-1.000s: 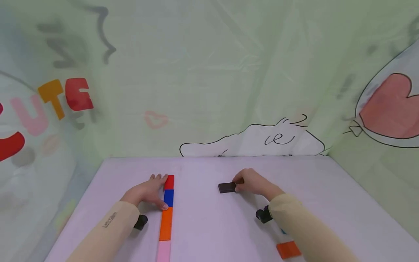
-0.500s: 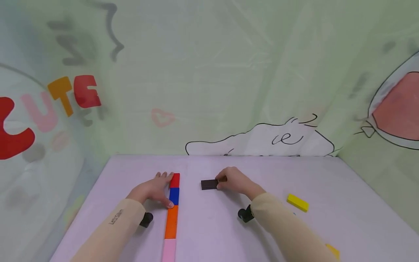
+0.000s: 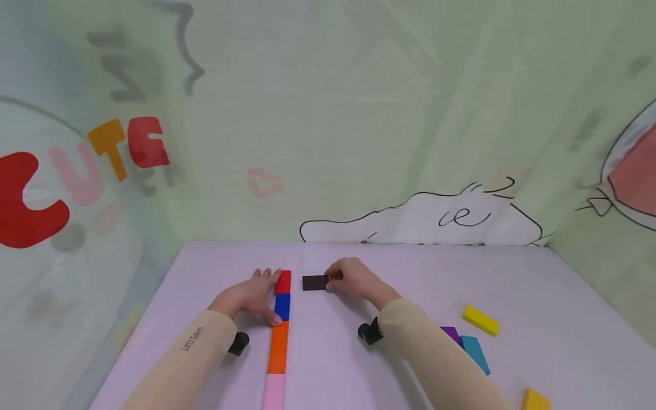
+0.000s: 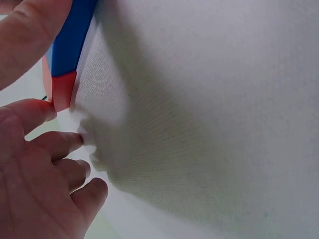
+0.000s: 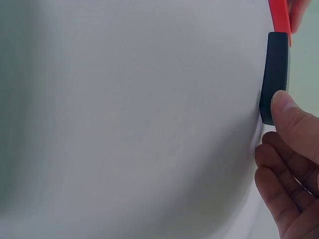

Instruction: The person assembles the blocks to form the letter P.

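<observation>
My right hand (image 3: pixel 359 282) pinched the dark block (image 3: pixel 315 283) by one end, its other end just right of the red block (image 3: pixel 284 282) on the bench (image 3: pixel 328 353). My left hand (image 3: pixel 249 296) lay with fingers spread, forefinger at the red block and thumb where the blue block (image 3: pixel 282 307) met the orange block (image 3: pixel 278 347). The pink block (image 3: pixel 274 393) continued that row towards me.

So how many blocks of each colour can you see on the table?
Red block: 1
Blue block: 1
Orange block: 1
Pink block: 1
Dark block: 1
Yellow blocks: 2
Purple block: 1
Light blue block: 1
Total: 9 blocks in view
</observation>
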The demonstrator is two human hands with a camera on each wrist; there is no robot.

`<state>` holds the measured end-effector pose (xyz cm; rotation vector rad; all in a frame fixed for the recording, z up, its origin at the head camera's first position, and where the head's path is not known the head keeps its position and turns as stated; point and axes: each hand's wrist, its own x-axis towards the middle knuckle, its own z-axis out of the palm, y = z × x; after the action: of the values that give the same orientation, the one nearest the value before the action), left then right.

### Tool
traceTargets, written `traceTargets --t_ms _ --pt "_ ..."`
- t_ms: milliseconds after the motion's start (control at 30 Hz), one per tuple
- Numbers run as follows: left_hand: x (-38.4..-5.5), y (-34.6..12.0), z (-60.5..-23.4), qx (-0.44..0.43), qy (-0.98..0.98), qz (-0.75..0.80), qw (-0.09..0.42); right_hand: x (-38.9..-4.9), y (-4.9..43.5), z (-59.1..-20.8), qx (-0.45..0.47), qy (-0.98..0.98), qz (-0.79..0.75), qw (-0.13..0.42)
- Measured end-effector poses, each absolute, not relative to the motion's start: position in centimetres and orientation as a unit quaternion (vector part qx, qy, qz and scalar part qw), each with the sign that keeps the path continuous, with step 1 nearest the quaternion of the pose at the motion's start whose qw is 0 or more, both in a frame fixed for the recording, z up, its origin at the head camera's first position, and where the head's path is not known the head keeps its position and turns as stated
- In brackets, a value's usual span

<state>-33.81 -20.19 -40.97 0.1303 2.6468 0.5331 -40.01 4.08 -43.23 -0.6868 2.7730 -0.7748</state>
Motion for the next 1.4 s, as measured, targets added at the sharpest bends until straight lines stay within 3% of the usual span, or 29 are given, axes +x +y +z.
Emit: traceTargets --t_ms 1400 --pt "-34.0 -20.1 -40.7 0.038 0.958 0.174 0.223 -41.1 1.5 -43.4 -0.246 0.926 -0.269 0.095"
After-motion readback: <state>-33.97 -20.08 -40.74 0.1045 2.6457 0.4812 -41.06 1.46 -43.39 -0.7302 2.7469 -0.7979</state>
